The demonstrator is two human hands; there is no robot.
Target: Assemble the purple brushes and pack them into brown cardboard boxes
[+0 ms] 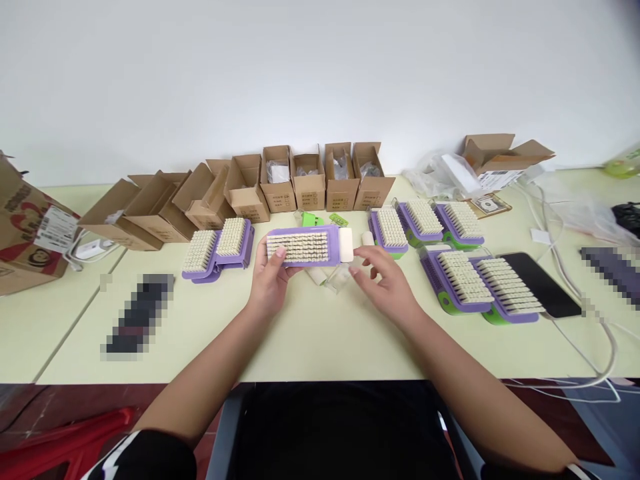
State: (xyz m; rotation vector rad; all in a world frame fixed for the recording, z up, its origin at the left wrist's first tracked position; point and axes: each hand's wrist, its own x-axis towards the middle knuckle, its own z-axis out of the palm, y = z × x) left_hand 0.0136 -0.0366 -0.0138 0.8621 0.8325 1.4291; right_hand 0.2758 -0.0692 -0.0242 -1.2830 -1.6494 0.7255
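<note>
My left hand (269, 280) grips a purple brush-like piece (300, 247) with rows of cream bristles, its thumb lying across the bristle side. A cream block (345, 245) sits at the right end of this piece. Just right of the block hovers my right hand (383, 280), fingers parted and holding nothing; whether a fingertip touches the block I cannot tell. Behind the held piece lies a bright green part (313, 219). Below it, partly hidden, are a pale tube-like part (317, 275) and a clear plastic piece (339, 277) on the table (320, 340).
Two purple bristled pieces (231, 238) lie at the left. Several more with green undersides (463, 279) are at the right, near a black tablet-like slab (540, 283). Open cardboard boxes (277, 197) line the wall. White cables (560, 267) run along the far right; a larger carton (35, 227) stands far left.
</note>
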